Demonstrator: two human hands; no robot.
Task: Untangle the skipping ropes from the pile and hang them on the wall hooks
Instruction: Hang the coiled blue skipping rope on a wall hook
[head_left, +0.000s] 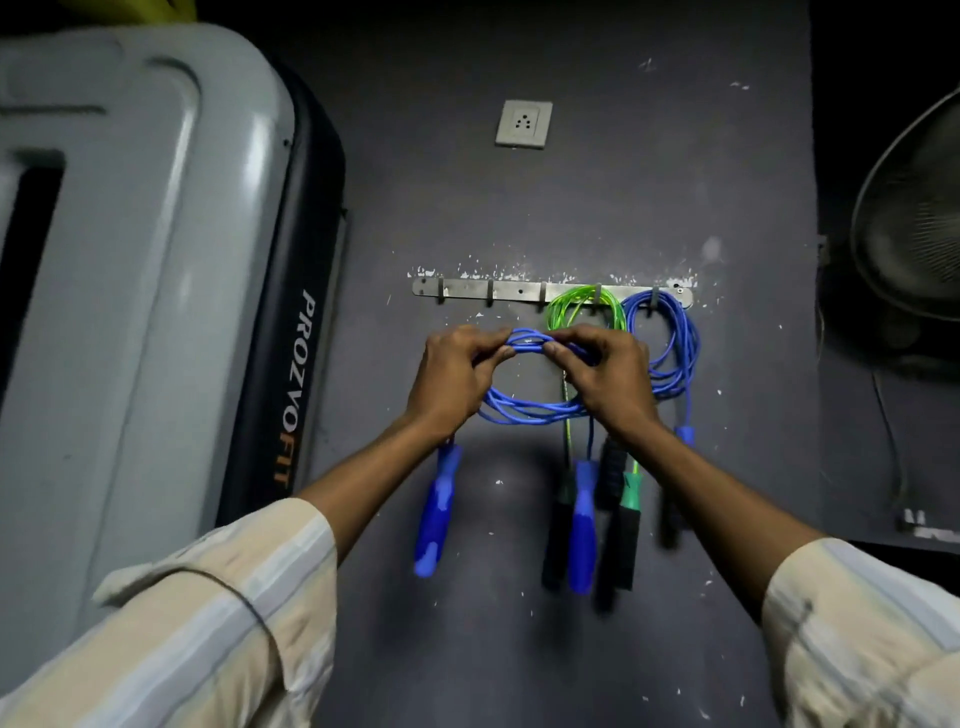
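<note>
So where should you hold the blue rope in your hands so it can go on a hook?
Hold the coiled blue rope at the top of its loop, one hand each side, as the left hand and right hand do now. The bunched strands stay together and its handles dangle below. Probably lift it from below onto a bare hook.

Gym: PROZVOFIT treadmill (156, 270), skipping ropes (670, 338) hung.
</note>
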